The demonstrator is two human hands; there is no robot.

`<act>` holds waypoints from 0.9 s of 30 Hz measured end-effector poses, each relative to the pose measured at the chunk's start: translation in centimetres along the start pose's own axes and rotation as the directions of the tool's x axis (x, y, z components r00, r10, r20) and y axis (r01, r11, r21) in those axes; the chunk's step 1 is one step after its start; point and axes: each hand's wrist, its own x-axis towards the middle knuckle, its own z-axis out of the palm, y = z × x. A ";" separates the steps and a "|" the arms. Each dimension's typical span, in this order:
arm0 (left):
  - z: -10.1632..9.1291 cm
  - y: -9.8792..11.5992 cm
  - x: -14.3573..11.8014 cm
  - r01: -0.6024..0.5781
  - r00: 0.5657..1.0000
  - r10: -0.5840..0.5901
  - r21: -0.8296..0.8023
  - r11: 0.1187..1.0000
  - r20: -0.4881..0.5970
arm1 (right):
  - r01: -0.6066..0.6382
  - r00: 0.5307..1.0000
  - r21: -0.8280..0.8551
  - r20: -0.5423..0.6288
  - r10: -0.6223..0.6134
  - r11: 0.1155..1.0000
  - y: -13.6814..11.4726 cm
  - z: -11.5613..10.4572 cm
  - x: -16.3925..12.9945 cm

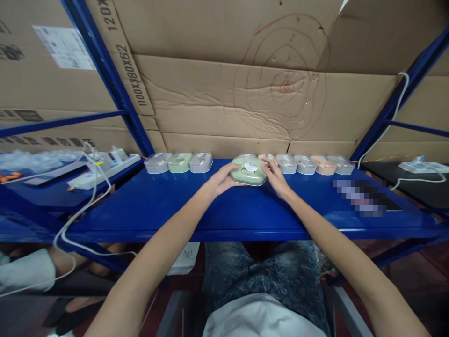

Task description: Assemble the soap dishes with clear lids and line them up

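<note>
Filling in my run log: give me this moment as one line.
left hand: grips green case | right hand: grips same case | case: on blue shelf, in front of row of cases

Ten small computer mice sit along the back of one blue shelf (245, 210): three to the left, one grey (157, 162), one green (180, 161), one grey (201, 162); one green mouse (248, 171) between two hands, left hand (220, 180) and right hand (277, 178); one behind it (245, 156), barely visible; and five to the right (305, 164). Two white power strips, one left (105, 169), one right (423, 166).
</note>
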 end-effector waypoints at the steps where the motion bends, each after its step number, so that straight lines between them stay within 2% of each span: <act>1: 0.1 0.1 -0.1 -0.029 1.000 0.029 -0.004 1.000 0.005 | -0.087 0.996 0.113 0.029 0.084 0.990 0.0 -0.1 0.2; 4: 0.3 0.6 -0.5 -0.079 0.997 0.079 0.008 0.997 0.024 | -0.251 0.965 0.371 0.173 0.199 0.894 -0.3 -0.2 0.3; 8: 0.1 0.8 -0.6 -0.079 0.997 0.078 0.042 0.996 0.028 | -0.300 0.951 0.480 0.219 0.218 0.824 -0.7 -0.3 0.1; 13: 0.1 0.2 -0.1 -0.108 0.994 0.108 0.066 0.992 -0.004 | -0.316 0.948 0.519 0.195 0.250 0.794 -1.0 -0.3 0.0; 17: 0.4 -0.1 0.3 -0.105 0.991 0.105 -0.006 0.994 -0.086 | -0.331 0.943 0.568 0.166 0.289 0.754 -1.5 -0.4 0.0; 20: 0.3 0.2 0.3 -0.106 0.992 0.103 -0.044 0.993 -0.069 | -0.337 0.939 0.592 0.155 0.307 0.732 -1.9 -0.6 -0.1; 24: -0.1 0.7 0.4 -0.178 0.974 0.178 0.010 0.984 -0.138 | -0.383 0.923 0.517 0.237 0.302 0.765 -2.1 -0.2 -0.4; 27: -0.6 1.2 0.7 -0.248 0.941 0.255 0.060 0.967 -0.224 | -0.404 0.907 0.408 0.296 0.300 0.819 -2.0 0.4 -0.6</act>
